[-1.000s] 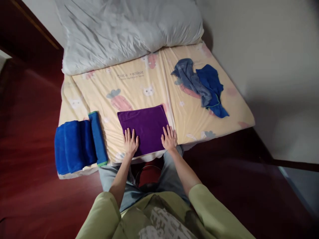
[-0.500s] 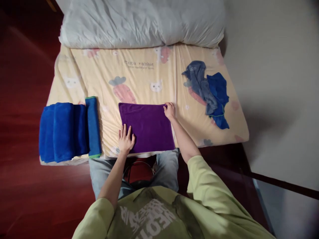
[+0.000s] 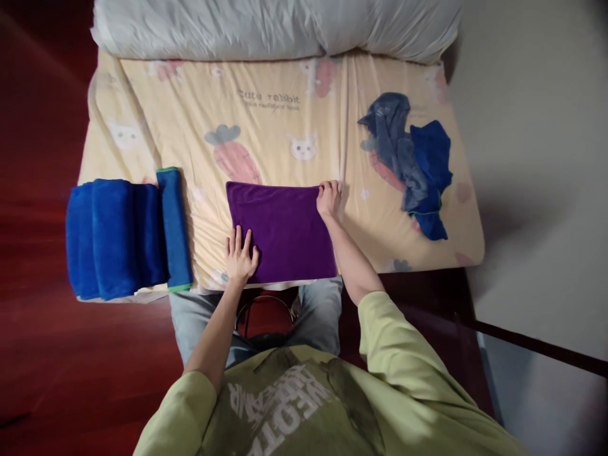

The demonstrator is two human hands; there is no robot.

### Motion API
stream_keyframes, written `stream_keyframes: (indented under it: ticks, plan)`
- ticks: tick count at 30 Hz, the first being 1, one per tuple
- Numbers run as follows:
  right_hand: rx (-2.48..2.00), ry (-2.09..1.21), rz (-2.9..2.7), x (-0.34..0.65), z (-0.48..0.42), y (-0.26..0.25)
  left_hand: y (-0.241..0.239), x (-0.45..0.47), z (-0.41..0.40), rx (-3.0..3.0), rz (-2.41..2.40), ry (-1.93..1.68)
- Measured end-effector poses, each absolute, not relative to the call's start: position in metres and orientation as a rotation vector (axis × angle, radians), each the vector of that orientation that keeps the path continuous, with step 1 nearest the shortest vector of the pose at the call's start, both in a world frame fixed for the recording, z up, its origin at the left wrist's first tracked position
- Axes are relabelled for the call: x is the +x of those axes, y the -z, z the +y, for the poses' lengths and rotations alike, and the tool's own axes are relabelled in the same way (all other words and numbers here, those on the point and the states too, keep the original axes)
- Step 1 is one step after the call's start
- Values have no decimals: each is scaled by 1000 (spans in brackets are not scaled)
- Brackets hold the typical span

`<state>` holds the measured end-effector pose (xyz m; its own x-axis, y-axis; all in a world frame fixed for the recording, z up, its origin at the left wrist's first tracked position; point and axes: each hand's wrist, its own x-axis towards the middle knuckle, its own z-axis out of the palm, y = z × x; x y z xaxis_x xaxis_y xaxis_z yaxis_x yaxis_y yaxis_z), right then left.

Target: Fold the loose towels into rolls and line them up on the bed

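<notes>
A purple towel (image 3: 285, 234) lies flat as a rectangle near the front edge of the bed. My left hand (image 3: 241, 256) rests on its lower left side, fingers spread over the cloth. At the far right corner of the towel, my right hand (image 3: 329, 197) has its fingers curled and closed on the cloth; the fingertips are partly hidden. Left of the towel stand several folded blue towels (image 3: 114, 240) side by side. Against them leans a narrow folded blue towel with green edging (image 3: 174, 228).
A crumpled grey cloth (image 3: 392, 139) and a crumpled blue cloth (image 3: 431, 161) lie at the right of the bed. A pale quilt (image 3: 266, 28) is bundled across the back. The patterned sheet (image 3: 270, 149) is slightly wrinkled. A wall (image 3: 536, 158) rises on the right.
The camera view has shifted, so the bed and cloths sit higher in the picture. Both hands stay at the same places on the purple towel, the right fingers more curled at its corner.
</notes>
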<state>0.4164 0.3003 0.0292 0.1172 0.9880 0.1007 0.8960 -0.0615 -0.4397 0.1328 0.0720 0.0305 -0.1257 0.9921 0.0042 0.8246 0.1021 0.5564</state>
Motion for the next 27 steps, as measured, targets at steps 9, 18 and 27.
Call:
stream_keyframes:
  ticks: [9, 18, 27]
  plan:
    - [-1803, -376, -2314, 352, 205, -21, -29, 134, 73, 1735, 1990, -658]
    - [-1858, -437, -2261, 370, 222, -19, -31, 134, 74, 1781, 2009, -628]
    - [-2020, -382, -2139, 394, 249, -9, -26, 134, 74, 1870, 2023, -642]
